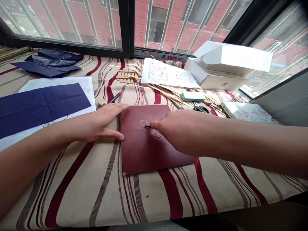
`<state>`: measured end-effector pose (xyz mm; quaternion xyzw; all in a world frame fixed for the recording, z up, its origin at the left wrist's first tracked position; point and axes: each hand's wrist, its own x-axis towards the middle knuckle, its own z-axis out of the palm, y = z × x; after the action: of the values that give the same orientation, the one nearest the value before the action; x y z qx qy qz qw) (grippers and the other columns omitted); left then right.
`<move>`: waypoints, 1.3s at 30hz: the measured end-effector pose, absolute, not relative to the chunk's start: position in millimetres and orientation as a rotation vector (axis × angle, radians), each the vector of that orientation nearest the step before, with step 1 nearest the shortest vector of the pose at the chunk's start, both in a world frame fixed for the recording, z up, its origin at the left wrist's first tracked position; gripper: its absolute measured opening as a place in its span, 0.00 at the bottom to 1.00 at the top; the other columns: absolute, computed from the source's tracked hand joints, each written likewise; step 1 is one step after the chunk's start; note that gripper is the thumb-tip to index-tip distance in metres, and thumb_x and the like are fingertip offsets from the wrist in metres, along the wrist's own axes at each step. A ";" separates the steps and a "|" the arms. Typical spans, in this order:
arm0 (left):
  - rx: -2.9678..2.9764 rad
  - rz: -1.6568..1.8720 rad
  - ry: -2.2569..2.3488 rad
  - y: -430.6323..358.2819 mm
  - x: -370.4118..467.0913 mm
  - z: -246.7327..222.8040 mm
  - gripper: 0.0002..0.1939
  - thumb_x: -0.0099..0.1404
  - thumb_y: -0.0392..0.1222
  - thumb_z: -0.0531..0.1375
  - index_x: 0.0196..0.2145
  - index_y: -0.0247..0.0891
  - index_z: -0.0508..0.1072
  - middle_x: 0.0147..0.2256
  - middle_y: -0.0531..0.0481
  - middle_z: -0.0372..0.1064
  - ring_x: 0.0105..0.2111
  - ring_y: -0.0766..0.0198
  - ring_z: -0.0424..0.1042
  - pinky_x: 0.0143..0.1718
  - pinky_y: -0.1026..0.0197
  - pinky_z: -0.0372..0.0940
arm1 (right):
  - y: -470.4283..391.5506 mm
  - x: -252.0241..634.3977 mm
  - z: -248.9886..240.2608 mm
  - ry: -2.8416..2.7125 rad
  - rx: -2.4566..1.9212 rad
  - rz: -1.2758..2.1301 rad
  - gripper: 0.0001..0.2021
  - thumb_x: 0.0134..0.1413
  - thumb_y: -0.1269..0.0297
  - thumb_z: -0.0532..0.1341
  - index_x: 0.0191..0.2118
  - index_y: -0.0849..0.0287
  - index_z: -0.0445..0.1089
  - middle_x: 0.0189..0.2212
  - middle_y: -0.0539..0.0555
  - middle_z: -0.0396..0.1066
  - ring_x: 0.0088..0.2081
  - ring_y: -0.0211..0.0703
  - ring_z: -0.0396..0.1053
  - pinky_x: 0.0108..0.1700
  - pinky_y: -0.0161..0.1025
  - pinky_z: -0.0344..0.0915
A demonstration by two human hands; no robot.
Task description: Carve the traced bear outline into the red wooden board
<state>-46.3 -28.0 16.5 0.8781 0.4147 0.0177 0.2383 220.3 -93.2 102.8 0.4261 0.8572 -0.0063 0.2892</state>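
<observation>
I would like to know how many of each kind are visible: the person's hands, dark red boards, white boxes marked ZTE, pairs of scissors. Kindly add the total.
Hands: 2 (left hand, right hand)
Dark red board: 1
White box marked ZTE: 1
Scissors: 1
Total: 5

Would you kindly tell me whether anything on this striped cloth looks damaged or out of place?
Two small things: the board has a pale, worn-looking lower-left corner, and a stray dark fleck lies alone on the cloth, nearer the camera.
</observation>
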 end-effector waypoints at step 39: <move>2.450 0.052 1.156 -25.8 -48.4 13.7 0.63 0.60 0.84 0.59 0.79 0.41 0.54 0.78 0.37 0.53 0.77 0.35 0.53 0.77 0.42 0.53 | -116.1 233.4 70.2 2.369 1.064 0.195 0.40 0.66 0.81 0.51 0.82 0.68 0.47 0.37 0.64 0.82 0.31 0.51 0.78 0.27 0.43 0.51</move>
<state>-48.4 -25.8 13.7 0.8832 0.4167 0.0188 0.2143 233.4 -116.1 70.2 0.3939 0.8770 0.0723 0.2655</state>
